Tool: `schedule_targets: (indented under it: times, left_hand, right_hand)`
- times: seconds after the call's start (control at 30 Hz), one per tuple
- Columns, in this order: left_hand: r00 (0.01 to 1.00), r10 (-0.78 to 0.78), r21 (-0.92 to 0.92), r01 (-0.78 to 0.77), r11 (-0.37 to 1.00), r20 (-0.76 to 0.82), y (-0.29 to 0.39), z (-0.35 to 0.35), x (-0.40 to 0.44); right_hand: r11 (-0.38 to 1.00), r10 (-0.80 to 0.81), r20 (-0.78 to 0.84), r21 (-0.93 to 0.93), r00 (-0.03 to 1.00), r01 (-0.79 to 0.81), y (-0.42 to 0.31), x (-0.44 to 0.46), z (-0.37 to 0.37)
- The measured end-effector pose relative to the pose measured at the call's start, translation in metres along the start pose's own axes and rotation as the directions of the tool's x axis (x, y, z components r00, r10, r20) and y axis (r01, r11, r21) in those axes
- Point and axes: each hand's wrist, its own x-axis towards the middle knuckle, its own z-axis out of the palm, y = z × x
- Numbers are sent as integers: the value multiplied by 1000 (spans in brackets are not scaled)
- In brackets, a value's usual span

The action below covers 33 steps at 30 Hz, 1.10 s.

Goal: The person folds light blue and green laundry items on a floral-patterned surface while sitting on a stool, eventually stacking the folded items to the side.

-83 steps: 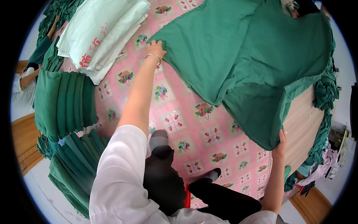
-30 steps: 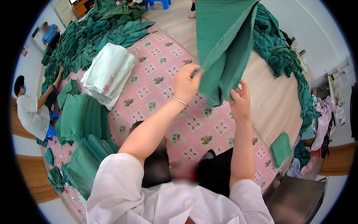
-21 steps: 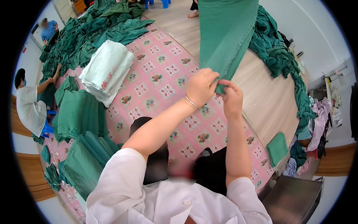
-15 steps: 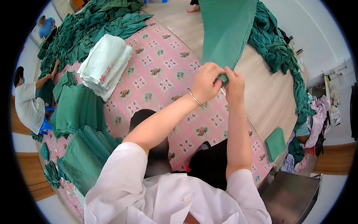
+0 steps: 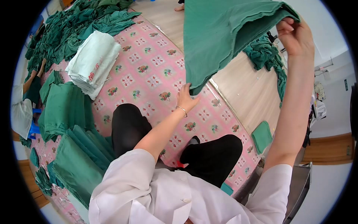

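A large green cloth (image 5: 212,37) hangs stretched out in front of me, its near edge sagging open so that two layers show. My right hand (image 5: 296,35) is raised at the upper right, fingers closed on one corner of the cloth. Lower and nearer the middle, my left hand (image 5: 187,99), with a bangle at the wrist, is at the other corner; its fingertips grip the edge. The far part of the cloth runs out of the top of the view.
Folded green cloths (image 5: 67,108) stand in stacks at my left, beside a white bundle (image 5: 91,61) with red marks. Loose green cloth (image 5: 85,22) is heaped at the back left. One folded green cloth (image 5: 261,137) lies on the right. A person in white (image 5: 23,106) sits at far left.
My hands were close together on a bunched cloth end. Now they are wide apart, the right one up and to the right, and the cloth edge is spread between them.
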Motion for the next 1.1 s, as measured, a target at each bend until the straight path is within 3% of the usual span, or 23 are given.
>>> schedule_targets:
  times: [0.03, 0.07, 0.1, 0.17, 0.3, 0.37, 0.43, 0.5, 0.57, 0.7, 0.77, 0.8, 0.83, 0.9, 0.93, 0.97, 1.0, 1.03, 1.07, 1.1]
  left_hand:
    - [1000, 0, -11, 0, 1000, -3, -9, 11, 3]
    - [985, -173, -236, 171, 957, 13, -23, 23, 13]
    - [941, -332, -440, 328, 836, 70, -33, 29, 25]
    - [879, -475, -404, 447, 798, 36, -36, 12, 52]
    - [891, -402, 1, 412, 911, -211, -74, -23, 91]
    - [841, -479, 46, 505, 862, -252, -79, -68, 113]
    - [742, -561, -27, 594, 804, -367, -75, -115, 138]
    - [732, -459, -78, 491, 868, -504, -100, -140, 167]
    - [666, -420, -183, 397, 899, -616, -88, -170, 183]
    - [645, -392, -291, 263, 920, -656, -98, -211, 206]
    - [801, -114, -53, 103, 993, -588, -111, -230, 195]
    - [821, -154, -116, 108, 987, -549, -112, -236, 184]
    - [821, -151, -113, 105, 988, -551, -104, -243, 171]
    - [868, -199, -247, 91, 965, -454, -87, -256, 154]
    - [881, -52, -228, -64, 972, -471, -86, -258, 155]
    - [881, -50, -229, -68, 971, -471, -84, -257, 159]
    - [894, 108, -119, -176, 977, -434, -60, -258, 159]
    - [889, 258, -13, -284, 959, -379, -34, -257, 157]
    - [902, 295, -103, -342, 934, -315, -3, -247, 151]
    - [905, 340, -196, -393, 898, -254, 30, -232, 145]
  right_hand:
    - [999, 28, 1, 20, 1000, -28, -8, -1, 5]
    - [1000, 10, -109, 25, 994, -7, -14, -4, 8]
    - [1000, 6, -107, 19, 994, -4, -17, -11, 10]
    - [997, 10, -223, 71, 975, 6, -24, -25, 7]
    - [995, -5, -215, 93, 977, 25, -39, -41, -85]
    - [999, 17, -369, -39, 929, -34, -29, -68, -113]
    - [987, 87, -438, -85, 895, -138, -19, -84, -175]
    - [961, 186, -560, -65, 807, -267, 7, -111, -197]
    - [938, 232, -569, -84, 789, -336, 38, -129, -217]
    - [870, 238, -554, -245, 798, -429, 77, -149, -248]
    - [656, 185, -592, -520, 784, -547, 86, -156, -242]
    - [594, 192, -564, -585, 804, -552, 94, -154, -253]
    - [598, 191, -562, -584, 805, -550, 98, -152, -251]
    - [442, 55, -482, -774, 874, -454, 109, -145, -242]
    - [391, -39, -439, -834, 898, -390, 113, -141, -231]
    - [375, -119, -377, -874, 918, -310, 114, -138, -220]
    - [351, -195, -310, -908, 930, -229, 114, -135, -199]
    - [436, -206, -263, -887, 942, -152, 113, -134, -161]
    - [517, -219, -217, -853, 951, -76, 119, -135, -124]
    - [566, -120, -247, -813, 961, -138, 132, -131, -106]
